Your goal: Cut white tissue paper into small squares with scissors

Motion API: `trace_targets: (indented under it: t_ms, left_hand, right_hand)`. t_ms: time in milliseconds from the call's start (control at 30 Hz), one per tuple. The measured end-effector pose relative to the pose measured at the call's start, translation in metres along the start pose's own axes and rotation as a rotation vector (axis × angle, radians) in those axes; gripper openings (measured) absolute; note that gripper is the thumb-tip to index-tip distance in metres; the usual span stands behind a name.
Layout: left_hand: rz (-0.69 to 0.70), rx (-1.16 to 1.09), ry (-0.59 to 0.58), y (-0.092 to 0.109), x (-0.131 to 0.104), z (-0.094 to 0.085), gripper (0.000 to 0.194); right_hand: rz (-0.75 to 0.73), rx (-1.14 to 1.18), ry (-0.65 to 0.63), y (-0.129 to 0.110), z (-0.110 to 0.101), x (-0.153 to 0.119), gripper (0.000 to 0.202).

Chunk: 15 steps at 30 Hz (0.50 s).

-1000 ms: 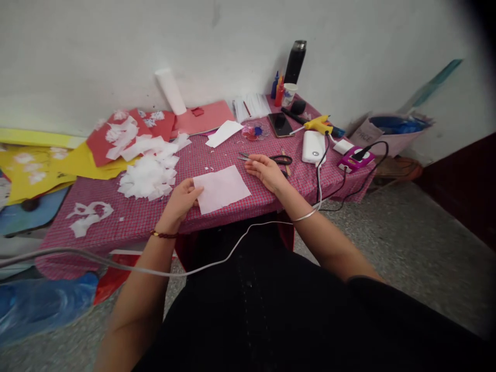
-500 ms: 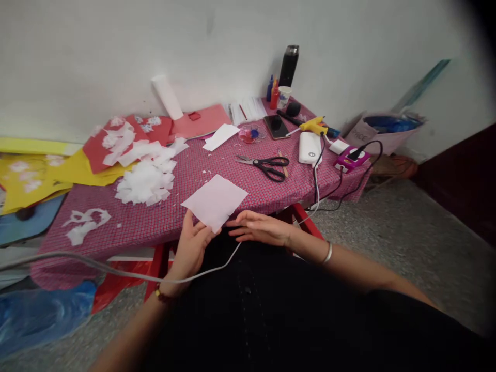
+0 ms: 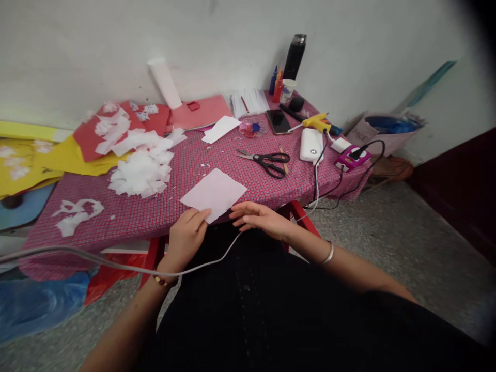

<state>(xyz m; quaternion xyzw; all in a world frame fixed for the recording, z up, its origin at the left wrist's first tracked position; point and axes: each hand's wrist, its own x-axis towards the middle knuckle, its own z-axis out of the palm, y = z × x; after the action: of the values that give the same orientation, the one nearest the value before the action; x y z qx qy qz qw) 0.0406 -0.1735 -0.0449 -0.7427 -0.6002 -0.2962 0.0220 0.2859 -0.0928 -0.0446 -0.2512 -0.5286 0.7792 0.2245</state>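
A square sheet of pale white paper (image 3: pixel 215 191) lies at the table's front edge, its near corner jutting over the edge. My left hand (image 3: pixel 186 235) pinches the sheet along its lower left side, fingers on top and the thumb hidden. Just right of the sheet, my right hand (image 3: pixel 262 219) hovers with its fingers apart and holds nothing; its fingertips are close to the paper's right edge. Beyond the sheet, black-handled scissors (image 3: pixel 267 161) lie partly open on the checked tablecloth (image 3: pixel 217 157).
Cut white paper (image 3: pixel 141 173) is heaped at left beside red and yellow sheets. A yellow glue gun (image 3: pixel 316 122), a phone (image 3: pixel 278 121), a white power bank (image 3: pixel 311 144) and a purple power strip (image 3: pixel 351 157) sit at right. A pale cable (image 3: pixel 116 267) crosses over my left wrist.
My left hand has turned over, so its back now faces up with fingers over the paper's edge. My right hand has stayed close to the sheet. The view has shifted slightly.
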Motion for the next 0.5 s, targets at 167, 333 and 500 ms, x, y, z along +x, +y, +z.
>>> trace_targets:
  t_ms: [167, 333, 500]
  left_hand:
    - [0.067, 0.199, 0.063, -0.002, 0.003, -0.016, 0.019]
    - [0.056, 0.205, 0.135, -0.007, 0.002, -0.021, 0.014]
    - [-0.003, 0.033, 0.162, -0.011, 0.006, -0.019, 0.01]
  right_hand:
    - [-0.356, -0.883, 0.42, -0.015, -0.022, 0.002, 0.019]
    - [-0.488, -1.21, 0.263, -0.032, -0.034, 0.017, 0.044]
    - [-0.47, -1.288, 0.177, -0.03, -0.033, 0.037, 0.04]
